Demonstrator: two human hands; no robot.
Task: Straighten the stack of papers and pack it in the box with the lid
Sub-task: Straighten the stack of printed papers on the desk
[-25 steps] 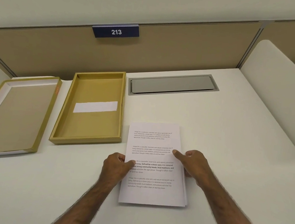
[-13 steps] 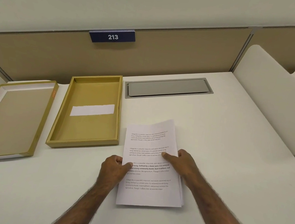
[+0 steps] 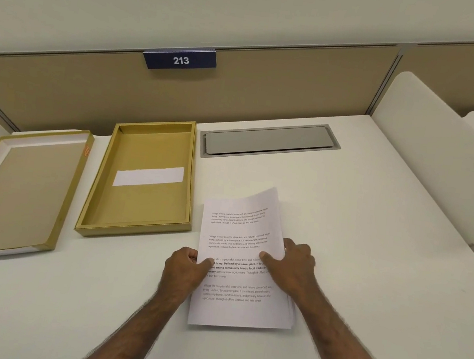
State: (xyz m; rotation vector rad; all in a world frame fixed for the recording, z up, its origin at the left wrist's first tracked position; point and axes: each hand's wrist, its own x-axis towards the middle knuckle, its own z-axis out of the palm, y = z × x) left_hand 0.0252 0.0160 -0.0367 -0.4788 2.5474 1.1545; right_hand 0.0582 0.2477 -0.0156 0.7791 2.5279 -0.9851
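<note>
A stack of printed white papers is in front of me on the white desk, its far end lifted and bowed upward. My left hand pinches the stack's left edge with the thumb on top. My right hand grips the right edge, thumb across the top sheet. The open gold box lies to the left of the papers with a white paper strip on its bottom. Its lid lies upside down further left.
A grey cable hatch is set into the desk behind the papers. A tan partition with a blue "213" sign closes the back. A white divider panel stands on the right.
Both hands have closed on the stack's side edges and raised its far end off the desk; the sheets now bow and lean slightly left. The box and lid have not moved.
</note>
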